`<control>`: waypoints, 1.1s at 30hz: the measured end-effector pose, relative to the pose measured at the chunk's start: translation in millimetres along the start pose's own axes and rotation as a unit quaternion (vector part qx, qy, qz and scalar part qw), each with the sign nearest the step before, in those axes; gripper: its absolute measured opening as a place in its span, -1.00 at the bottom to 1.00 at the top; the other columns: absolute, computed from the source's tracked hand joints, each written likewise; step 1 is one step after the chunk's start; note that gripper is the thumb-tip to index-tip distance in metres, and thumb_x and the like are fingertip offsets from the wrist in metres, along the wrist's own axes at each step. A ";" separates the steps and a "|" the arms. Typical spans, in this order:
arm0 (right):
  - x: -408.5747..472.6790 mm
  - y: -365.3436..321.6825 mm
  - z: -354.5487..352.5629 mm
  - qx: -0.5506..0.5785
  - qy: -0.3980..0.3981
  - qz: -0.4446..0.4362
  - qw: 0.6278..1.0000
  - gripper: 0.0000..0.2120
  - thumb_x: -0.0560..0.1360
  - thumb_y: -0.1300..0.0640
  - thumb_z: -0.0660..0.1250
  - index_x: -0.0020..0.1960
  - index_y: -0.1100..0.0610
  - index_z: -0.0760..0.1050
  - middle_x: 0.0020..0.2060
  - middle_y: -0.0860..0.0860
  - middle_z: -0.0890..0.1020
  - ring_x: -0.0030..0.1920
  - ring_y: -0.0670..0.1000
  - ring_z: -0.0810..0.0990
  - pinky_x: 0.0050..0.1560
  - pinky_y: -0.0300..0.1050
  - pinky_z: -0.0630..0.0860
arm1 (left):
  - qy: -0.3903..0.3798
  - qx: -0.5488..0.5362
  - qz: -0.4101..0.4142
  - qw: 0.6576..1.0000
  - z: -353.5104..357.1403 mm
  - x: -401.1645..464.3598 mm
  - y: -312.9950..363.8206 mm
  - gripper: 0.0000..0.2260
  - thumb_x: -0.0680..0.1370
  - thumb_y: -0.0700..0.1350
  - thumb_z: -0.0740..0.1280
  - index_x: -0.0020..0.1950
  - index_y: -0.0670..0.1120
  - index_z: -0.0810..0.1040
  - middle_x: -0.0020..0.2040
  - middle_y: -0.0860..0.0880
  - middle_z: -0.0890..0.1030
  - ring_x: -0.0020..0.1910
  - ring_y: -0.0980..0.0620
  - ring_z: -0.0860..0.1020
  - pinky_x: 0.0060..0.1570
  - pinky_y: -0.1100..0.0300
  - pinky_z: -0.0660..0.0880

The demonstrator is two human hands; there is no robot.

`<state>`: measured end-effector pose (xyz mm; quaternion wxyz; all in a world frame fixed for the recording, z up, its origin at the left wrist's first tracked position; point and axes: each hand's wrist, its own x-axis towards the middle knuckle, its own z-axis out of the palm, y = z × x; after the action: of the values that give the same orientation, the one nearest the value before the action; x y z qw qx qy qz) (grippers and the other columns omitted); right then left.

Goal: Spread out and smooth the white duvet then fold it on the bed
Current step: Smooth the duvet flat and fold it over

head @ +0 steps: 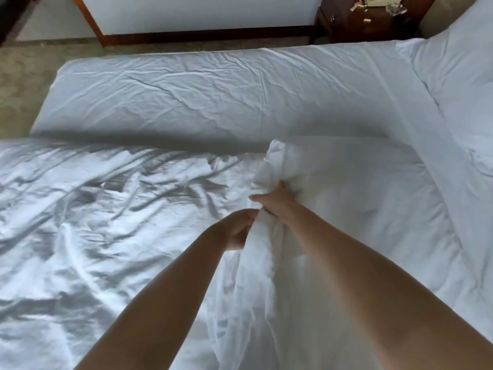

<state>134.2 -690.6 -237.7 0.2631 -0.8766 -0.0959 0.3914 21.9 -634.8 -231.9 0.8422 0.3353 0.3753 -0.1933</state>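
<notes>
Both hands (256, 214) on white duvet (333, 198)

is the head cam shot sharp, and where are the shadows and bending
Head view: soft overall, the nightstand clutter smeared; a dark shadow band lies under the folded duvet edge; the wide lens bows the bed's lines; the left hand and right hand gripping the bunched cloth look slightly blurred.
</notes>
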 end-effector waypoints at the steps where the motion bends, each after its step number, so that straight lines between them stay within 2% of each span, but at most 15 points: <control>1: 5.3 -0.8 -3.9 -0.021 0.022 -0.012 0.999 -0.40 0.40 0.00 0.41 0.37 0.17 0.33 0.26 0.15 0.49 0.25 0.16 0.48 0.24 -0.10 0.44 | 0.012 0.036 -0.020 0.999 -3.0 4.4 1.9 -0.83 0.55 -0.20 0.26 0.03 -0.22 0.61 -0.06 -0.16 0.64 -0.09 -0.08 0.62 -0.06 0.10 0.58; 3: 5.7 -6.7 -14.7 0.060 0.115 -0.045 0.991 -0.73 0.49 0.15 0.22 0.15 0.16 0.53 0.09 0.14 0.59 0.15 0.16 0.54 0.10 -0.13 0.44 | 0.111 0.122 -0.015 0.986 -10.5 20.0 4.4 -0.85 0.51 -0.28 0.29 0.00 -0.22 0.62 -0.10 -0.16 0.63 -0.18 -0.04 0.59 -0.14 0.16 0.54; 6: -1.4 -15.7 -29.1 0.309 0.215 -0.098 0.921 -0.81 0.45 0.12 0.13 -0.24 0.05 0.49 -0.29 -0.05 0.56 -0.22 -0.08 0.55 -0.17 -0.21 0.32 | 0.269 0.191 0.110 0.938 -18.6 50.4 19.4 -0.69 0.45 -0.40 0.32 0.18 -0.26 0.57 -0.18 -0.15 0.63 -0.35 0.05 0.50 -0.34 0.28 0.43; 9: 1.6 -11.6 -37.6 0.478 0.148 -0.062 0.863 -0.75 0.57 0.22 0.17 -0.18 0.09 0.58 -0.32 -0.10 0.58 -0.36 -0.25 0.52 -0.29 -0.35 0.45 | 0.262 0.247 0.187 0.914 -8.1 72.4 44.6 -0.16 0.34 -0.17 0.55 0.52 -0.03 0.18 0.24 -0.09 0.45 0.12 -0.02 0.50 0.13 0.12 0.49; 11: 6.0 -4.6 -39.1 0.461 0.130 -0.043 0.877 -0.79 0.50 0.20 0.22 -0.23 0.17 0.58 -0.36 -0.02 0.49 -0.33 -0.09 0.45 -0.28 -0.22 0.43 | 0.228 0.290 0.181 0.912 1.0 86.3 59.2 0.02 0.30 -0.12 0.56 0.56 0.09 -0.05 0.30 -0.09 0.40 0.20 -0.08 0.49 0.11 0.07 0.51; 12: 8.5 -2.0 -38.4 0.459 0.138 -0.034 0.877 -0.80 0.42 0.19 0.21 -0.32 0.10 0.55 -0.38 -0.01 0.43 -0.30 -0.01 0.38 -0.23 -0.11 0.38 | 0.219 0.311 0.170 0.909 4.6 91.2 64.8 0.00 0.32 -0.13 0.53 0.56 0.09 -0.05 0.25 -0.10 0.46 0.13 -0.09 0.53 0.01 0.11 0.54; 14: 7.5 -0.2 -37.7 0.461 0.150 -0.034 0.874 -0.79 0.33 0.16 0.19 -0.45 0.01 0.45 -0.42 -0.08 0.41 -0.28 0.02 0.34 -0.16 0.01 0.30 | 0.243 0.404 0.167 0.866 8.4 97.8 74.1 -0.22 0.35 -0.09 0.51 0.50 0.00 0.23 0.16 -0.09 0.56 0.07 -0.08 0.55 -0.01 0.11 0.53; 16: 2.4 -3.3 -37.7 0.455 0.158 -0.060 0.874 -0.90 0.31 0.08 0.25 -0.37 -0.02 0.50 -0.37 -0.08 0.49 -0.24 0.01 0.44 -0.13 0.05 0.42 | 0.265 0.482 0.193 0.813 9.7 101.1 80.0 -0.60 0.39 -0.10 0.47 0.21 -0.12 0.55 0.05 -0.12 0.62 0.05 -0.09 0.57 -0.01 0.09 0.51; 18: -4.3 -9.1 -34.6 0.463 0.109 -0.080 0.876 -0.94 0.33 0.09 0.31 -0.23 0.07 0.51 -0.30 0.04 0.54 -0.23 0.06 0.52 -0.22 0.02 0.54 | 0.231 0.515 0.199 0.801 15.4 100.8 80.3 -0.94 0.47 -0.23 0.31 -0.16 -0.22 0.54 -0.23 -0.18 0.57 -0.16 -0.09 0.55 -0.21 0.12 0.42; 21: -11.2 -18.8 -32.7 0.482 0.028 -0.093 0.871 -0.86 0.28 0.16 0.33 -0.20 0.20 0.53 -0.35 0.12 0.52 -0.30 0.08 0.50 -0.36 -0.11 0.47 | 0.196 0.331 0.185 0.904 23.2 97.4 82.3 -0.68 0.57 -0.36 0.09 -0.37 -0.11 0.24 -0.50 -0.01 0.33 -0.46 0.13 0.38 -0.46 0.28 0.34; 23: -14.0 -23.4 -33.9 0.473 0.047 -0.108 0.873 -0.92 0.34 0.19 0.35 -0.21 0.21 0.54 -0.38 0.08 0.53 -0.32 0.04 0.50 -0.31 -0.14 0.46 | 0.256 0.171 0.224 0.925 17.4 96.4 92.4 -0.76 0.59 -0.34 0.12 -0.25 -0.15 0.38 -0.51 0.05 0.44 -0.51 0.17 0.44 -0.60 0.37 0.36; 26: -9.4 -20.0 -30.0 0.382 0.168 -0.121 0.901 -0.83 0.50 0.21 0.28 -0.27 0.12 0.47 -0.41 -0.05 0.48 -0.34 -0.07 0.42 -0.27 -0.23 0.37 | 0.319 -0.023 0.275 0.907 8.3 87.8 111.6 -0.81 0.61 -0.22 0.09 0.02 -0.12 0.49 -0.18 -0.10 0.54 -0.25 -0.06 0.54 -0.47 0.23 0.54; 29: -9.1 -9.3 -22.1 0.167 0.299 -0.165 0.925 -0.75 0.56 0.11 0.18 -0.25 0.15 0.48 -0.31 0.00 0.55 -0.21 0.03 0.49 -0.20 -0.17 0.35 | 0.402 0.033 0.359 0.842 6.8 71.7 130.4 -0.78 0.60 -0.14 0.02 -0.19 -0.09 0.36 -0.26 -0.10 0.45 -0.24 -0.12 0.49 -0.26 0.02 0.55; 31: -6.2 -0.7 -17.9 0.063 0.356 -0.198 0.911 -0.67 0.56 0.09 0.15 -0.25 0.25 0.53 -0.24 0.13 0.58 -0.14 0.15 0.52 -0.13 -0.08 0.35 | 0.389 -0.066 0.387 0.833 7.5 55.8 147.9 -0.82 0.65 -0.12 0.03 -0.13 -0.08 0.31 -0.22 -0.03 0.42 -0.30 -0.10 0.49 -0.24 0.02 0.52; 33: -7.0 -2.0 -13.9 0.053 0.328 -0.224 0.916 -0.64 0.60 0.11 0.16 -0.28 0.25 0.49 -0.30 0.10 0.55 -0.20 0.14 0.52 -0.18 -0.09 0.34 | 0.285 -0.192 0.362 0.867 0.5 42.9 162.8 -0.92 0.66 -0.07 0.09 0.06 -0.08 0.28 -0.06 0.01 0.41 -0.27 -0.15 0.57 -0.20 -0.07 0.62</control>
<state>139.8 -696.9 -224.4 0.4065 -0.8962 -0.1767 0.0171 143.8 -524.2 -196.0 0.7570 0.3203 0.4811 0.3049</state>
